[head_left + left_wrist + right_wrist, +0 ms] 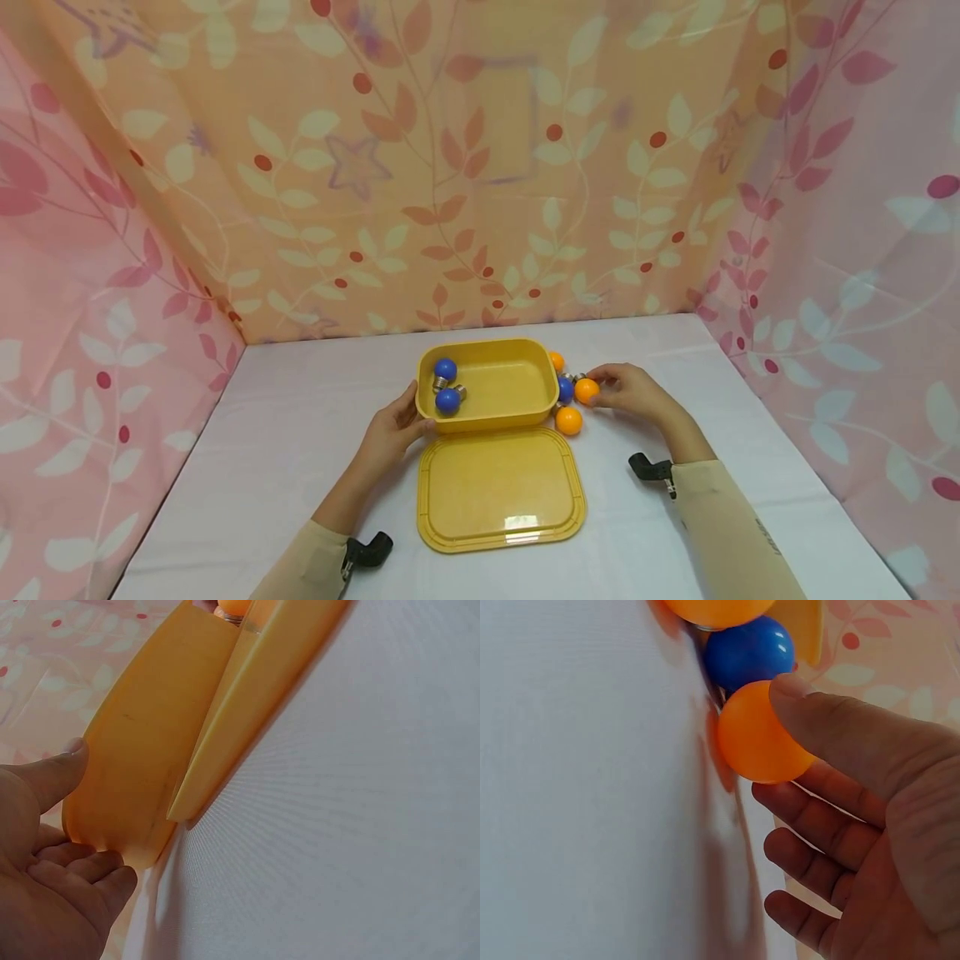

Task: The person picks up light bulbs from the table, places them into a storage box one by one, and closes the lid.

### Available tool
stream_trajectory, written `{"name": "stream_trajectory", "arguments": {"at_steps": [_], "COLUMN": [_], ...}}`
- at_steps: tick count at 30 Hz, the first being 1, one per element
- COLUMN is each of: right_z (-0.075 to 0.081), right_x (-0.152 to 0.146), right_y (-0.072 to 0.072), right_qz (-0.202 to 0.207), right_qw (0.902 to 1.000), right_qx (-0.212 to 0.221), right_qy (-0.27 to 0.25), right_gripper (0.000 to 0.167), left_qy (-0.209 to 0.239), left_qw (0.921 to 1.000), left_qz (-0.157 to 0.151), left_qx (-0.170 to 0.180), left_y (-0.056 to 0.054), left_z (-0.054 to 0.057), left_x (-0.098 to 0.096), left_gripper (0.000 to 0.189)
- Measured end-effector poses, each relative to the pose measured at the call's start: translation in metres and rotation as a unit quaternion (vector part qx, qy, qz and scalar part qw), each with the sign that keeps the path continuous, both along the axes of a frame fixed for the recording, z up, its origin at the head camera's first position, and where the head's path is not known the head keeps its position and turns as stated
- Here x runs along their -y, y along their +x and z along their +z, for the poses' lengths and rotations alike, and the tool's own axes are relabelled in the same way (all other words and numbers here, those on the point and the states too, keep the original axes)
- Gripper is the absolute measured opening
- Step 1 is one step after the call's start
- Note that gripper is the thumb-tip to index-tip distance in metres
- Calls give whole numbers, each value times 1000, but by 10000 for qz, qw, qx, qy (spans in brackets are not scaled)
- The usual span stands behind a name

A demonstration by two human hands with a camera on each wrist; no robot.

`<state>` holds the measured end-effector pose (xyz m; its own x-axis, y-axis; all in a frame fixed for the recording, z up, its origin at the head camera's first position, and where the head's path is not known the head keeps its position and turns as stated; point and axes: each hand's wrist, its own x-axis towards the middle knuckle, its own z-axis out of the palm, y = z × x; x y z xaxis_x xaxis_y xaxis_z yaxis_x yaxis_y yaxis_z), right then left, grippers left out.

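A yellow plastic box (495,421) holds two blue light bulbs (447,401) at its left end. My left hand (397,421) grips the box's left end, with the thumb near the front corner. In the left wrist view, the thumb and curled fingers (112,892) rest against the box wall (150,735). Just right of the box, my right hand (630,390) pinches an orange light bulb (587,392). The right wrist view has the thumb over this orange bulb (761,735) and a finger behind it; its metal base is hidden there. A blue bulb (750,654) lies right beside it.
The yellow lid (501,487) lies flat on the white cloth (300,417) in front of the box. More orange bulbs (568,421) lie along the box's right side. A patterned curtain (480,208) closes off the back and both sides.
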<state>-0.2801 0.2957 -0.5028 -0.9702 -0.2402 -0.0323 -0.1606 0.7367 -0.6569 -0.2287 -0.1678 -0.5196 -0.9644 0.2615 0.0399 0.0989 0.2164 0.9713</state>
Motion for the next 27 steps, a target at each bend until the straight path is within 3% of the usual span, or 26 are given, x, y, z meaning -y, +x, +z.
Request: {"name": "stream_trajectory", "arguments": {"at_steps": [11, 27], "right_z": [-2, 13], "right_x": [0, -13], "right_y": [-1, 3], "right_qz": [-204, -382], "right_qw": [9997, 9988], "right_qx": [134, 276], "right_qy": [30, -124], "right_gripper": [44, 49], "left_qy": [47, -53], "left_qw": [10000, 9999], "left_qz": [8, -20], "left_qx": [34, 89], "left_y": [0, -1], "left_z": [1, 1], "left_x": [0, 1], "left_gripper": [92, 92]}}
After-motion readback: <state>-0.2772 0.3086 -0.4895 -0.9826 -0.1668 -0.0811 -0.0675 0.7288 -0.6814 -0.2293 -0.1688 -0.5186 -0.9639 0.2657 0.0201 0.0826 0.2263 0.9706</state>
